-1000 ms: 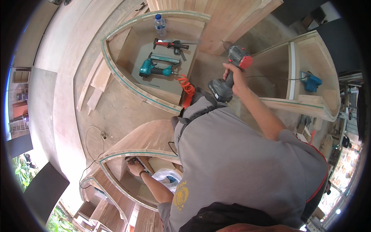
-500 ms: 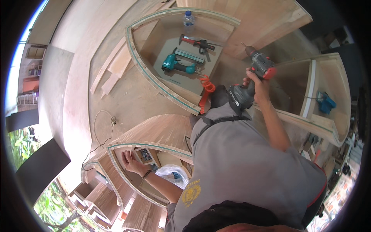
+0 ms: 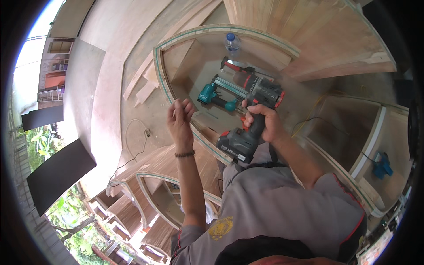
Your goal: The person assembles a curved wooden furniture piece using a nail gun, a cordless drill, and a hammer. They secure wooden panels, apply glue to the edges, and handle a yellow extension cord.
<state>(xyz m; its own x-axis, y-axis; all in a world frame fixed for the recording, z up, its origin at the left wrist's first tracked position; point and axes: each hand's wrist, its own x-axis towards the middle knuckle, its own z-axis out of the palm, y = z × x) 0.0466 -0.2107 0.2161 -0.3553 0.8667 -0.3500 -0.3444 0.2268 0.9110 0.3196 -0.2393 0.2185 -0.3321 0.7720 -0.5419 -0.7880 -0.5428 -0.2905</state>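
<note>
My right hand [image 3: 267,123] is wrapped round the grip of a black and red cordless drill [image 3: 265,93]. The drill is held over an open wooden cabinet shell [image 3: 160,75] with curved sides, its battery end toward me. My left hand [image 3: 180,121] is raised beside the shell's near left edge, fingertips pressed together; what they hold, if anything, is too small to make out. Inside the shell lie a teal nail gun [image 3: 207,94] and a red and black hand tool [image 3: 230,65], partly behind the drill. A clear bottle with a blue cap [image 3: 231,43] stands at the far side.
Another wooden carcass [image 3: 353,132] with a blue tool [image 3: 382,166] in it is on the right. Near left stands a curved cabinet [image 3: 165,201]. Wood offcuts [image 3: 145,88] and a cable [image 3: 134,154] lie on the floor. A curved wood panel [image 3: 318,39] is at the far right.
My left hand has come up out of the near-left cabinet and across toward the shell. My right hand has brought the drill leftward over the shell, and my view has shifted.
</note>
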